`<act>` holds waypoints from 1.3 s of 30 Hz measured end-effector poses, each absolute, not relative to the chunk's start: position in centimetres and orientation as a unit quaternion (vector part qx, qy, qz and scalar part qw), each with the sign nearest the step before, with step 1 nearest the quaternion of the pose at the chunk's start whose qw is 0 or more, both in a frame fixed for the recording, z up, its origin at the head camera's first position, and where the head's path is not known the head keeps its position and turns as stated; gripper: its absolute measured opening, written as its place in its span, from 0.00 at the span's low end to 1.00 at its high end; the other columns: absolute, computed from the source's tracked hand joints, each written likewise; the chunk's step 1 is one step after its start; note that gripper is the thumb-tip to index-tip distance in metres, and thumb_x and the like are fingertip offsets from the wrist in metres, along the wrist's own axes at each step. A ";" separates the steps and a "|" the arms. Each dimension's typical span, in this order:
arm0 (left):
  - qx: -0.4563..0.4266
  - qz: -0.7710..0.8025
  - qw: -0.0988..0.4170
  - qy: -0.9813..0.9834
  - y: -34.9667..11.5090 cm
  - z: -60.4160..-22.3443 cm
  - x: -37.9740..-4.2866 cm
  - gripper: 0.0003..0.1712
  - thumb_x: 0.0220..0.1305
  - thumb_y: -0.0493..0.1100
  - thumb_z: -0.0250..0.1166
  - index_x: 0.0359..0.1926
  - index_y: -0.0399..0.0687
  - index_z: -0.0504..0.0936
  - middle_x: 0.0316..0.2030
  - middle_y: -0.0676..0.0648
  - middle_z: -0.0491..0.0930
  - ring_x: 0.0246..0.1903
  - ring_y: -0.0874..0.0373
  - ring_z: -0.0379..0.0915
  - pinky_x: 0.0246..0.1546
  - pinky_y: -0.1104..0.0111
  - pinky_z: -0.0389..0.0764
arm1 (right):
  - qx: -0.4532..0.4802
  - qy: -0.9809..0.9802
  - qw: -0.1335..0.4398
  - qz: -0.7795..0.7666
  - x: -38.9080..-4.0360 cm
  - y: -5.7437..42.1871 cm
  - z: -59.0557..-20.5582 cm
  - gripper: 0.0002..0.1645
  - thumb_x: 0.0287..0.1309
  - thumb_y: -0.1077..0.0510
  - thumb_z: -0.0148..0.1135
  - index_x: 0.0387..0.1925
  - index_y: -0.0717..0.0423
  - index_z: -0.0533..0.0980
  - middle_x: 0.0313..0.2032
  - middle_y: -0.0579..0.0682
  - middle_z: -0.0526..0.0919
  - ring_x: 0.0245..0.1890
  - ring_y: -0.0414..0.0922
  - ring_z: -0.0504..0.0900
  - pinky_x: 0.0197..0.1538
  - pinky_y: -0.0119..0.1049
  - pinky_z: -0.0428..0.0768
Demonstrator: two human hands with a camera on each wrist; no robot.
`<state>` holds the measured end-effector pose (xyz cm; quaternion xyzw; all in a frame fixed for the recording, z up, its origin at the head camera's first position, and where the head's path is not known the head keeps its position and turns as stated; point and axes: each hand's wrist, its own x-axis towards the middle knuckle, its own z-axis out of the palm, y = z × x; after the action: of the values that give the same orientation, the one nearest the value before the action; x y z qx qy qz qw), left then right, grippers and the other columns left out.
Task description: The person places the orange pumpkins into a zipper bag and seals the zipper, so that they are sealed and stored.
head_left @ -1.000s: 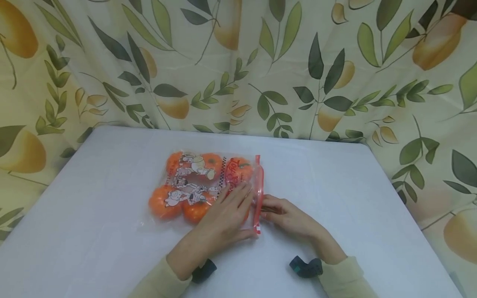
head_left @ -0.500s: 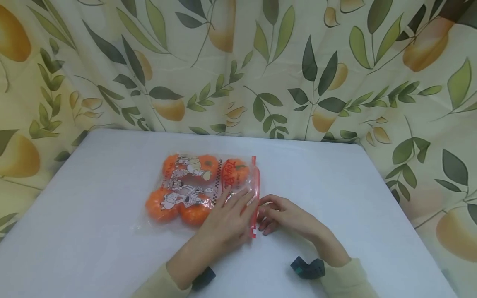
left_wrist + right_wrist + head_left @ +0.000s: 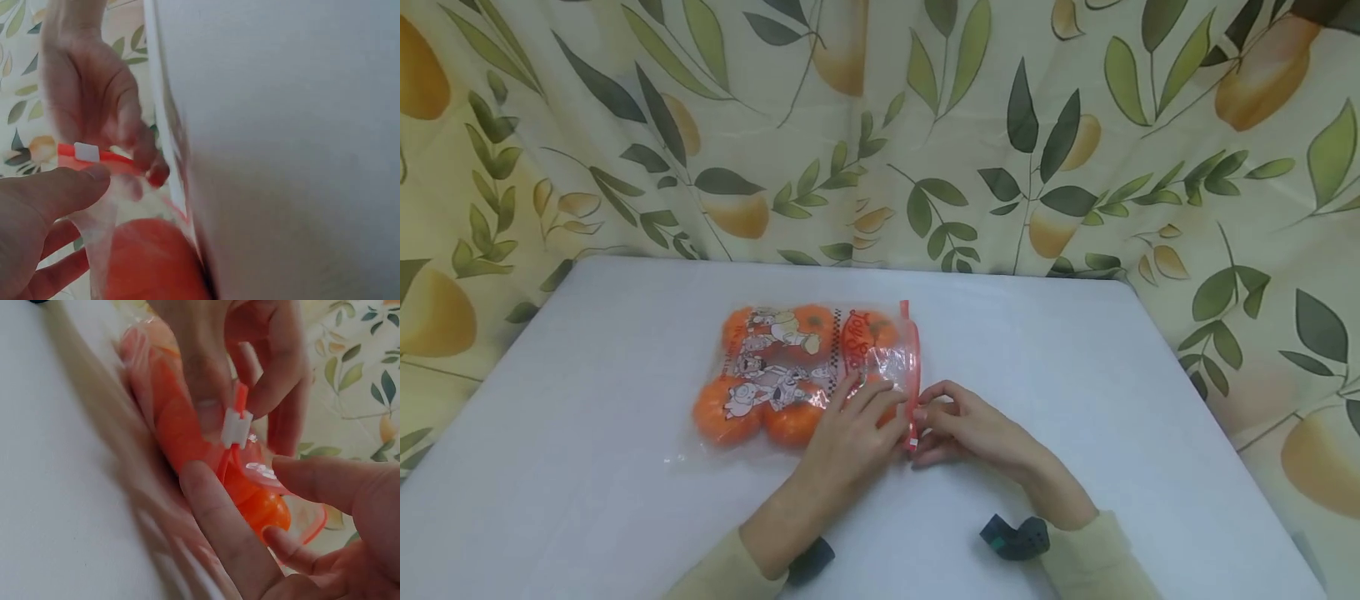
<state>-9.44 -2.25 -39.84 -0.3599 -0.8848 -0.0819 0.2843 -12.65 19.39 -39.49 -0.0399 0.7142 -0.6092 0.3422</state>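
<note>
A clear zip bag with cartoon print and a red zip strip lies on the white table. Inside are several round orange things, some with green tops. My left hand pinches the bag's near corner, thumb just below the white slider. Beside the slider, the strip parts into two lips in the right wrist view. My right hand is at that strip, its fingertips spread apart on either side of the lips. The left hand hides part of the bag's near right side in the head view.
The white table ends at a curtain with leaf and fruit print. A dark wrist device sits by the right sleeve, and another dark device by the left.
The left hand has gone from lying flat across the bag to pinching its near corner, which has shifted up in view. The right fingers loosened from the strip, then came back against it.
</note>
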 end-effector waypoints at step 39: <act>-0.420 -0.010 0.205 -0.884 -2.4 -39.5 -9.0 0.18 0.56 0.41 0.74 0.48 0.62 0.88 0.40 0.55 0.80 0.45 0.60 0.78 0.64 0.40 0.71 | -0.101 0.689 0.343 -0.630 -13.0 19.7 -40.0 0.39 0.61 0.65 0.60 0.70 0.61 0.55 0.40 0.50 0.82 0.39 0.45 0.82 0.46 0.33 0.83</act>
<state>-8.98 -2.38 -39.54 -0.4204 -0.8838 -0.0102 0.2049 -12.98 19.68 -39.97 -0.1012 0.6892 -0.6299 0.3435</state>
